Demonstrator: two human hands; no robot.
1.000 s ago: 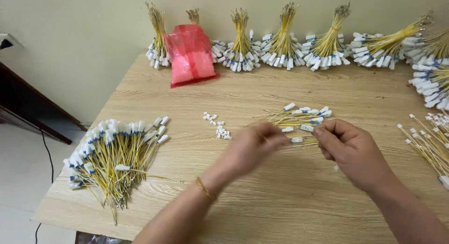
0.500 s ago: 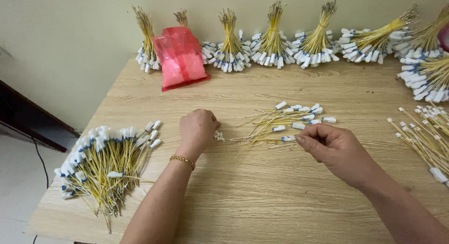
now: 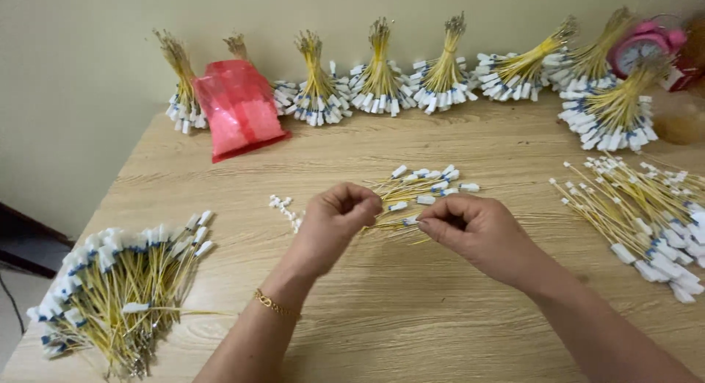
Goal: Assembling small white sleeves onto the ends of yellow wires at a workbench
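Two hands meet at table centre: our left hand (image 3: 334, 218) and right hand (image 3: 470, 229) are each closed, pinching one yellow wire (image 3: 393, 223) between them. At twelve o'clock lies the loose wire pile (image 3: 426, 186); at nine o'clock, small white connectors (image 3: 285, 207).

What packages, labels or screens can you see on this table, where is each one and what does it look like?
Red plastic bag: back left of the table, leaning by the wall, flat, crinkled, see-through red.
Pink alarm clock: back right corner, round face, partly hidden behind yellow wire bundles.
No screens or signs in view.
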